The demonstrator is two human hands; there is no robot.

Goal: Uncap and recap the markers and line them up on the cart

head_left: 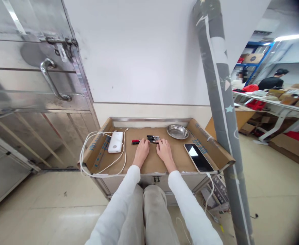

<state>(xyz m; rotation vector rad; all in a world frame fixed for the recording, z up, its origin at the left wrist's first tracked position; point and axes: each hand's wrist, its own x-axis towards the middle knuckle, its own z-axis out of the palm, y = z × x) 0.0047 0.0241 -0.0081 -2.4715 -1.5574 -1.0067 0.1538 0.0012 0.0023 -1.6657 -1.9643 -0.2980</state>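
Several dark pens (153, 137) lie in a small group on the cardboard-lined tabletop (154, 165), just beyond my hands. My left hand (142, 149) is closed, palm down, its fingertips on a dark pen in front of it. From its left side stick out the ends of a red pen (135, 141) and a black one. My right hand (164, 150) is closed too, with its fingertips at the other end of the dark pen between the hands. My fingers partly cover the pens, so the exact grip is hard to see.
A white power bank (115, 142) with a looped white cable (125, 160) lies left. At right are a round metal dish (177, 131) and a phone (198, 157). A tall grey wrapped roll (223, 88) leans beside the table. Two people are at work in the right background.
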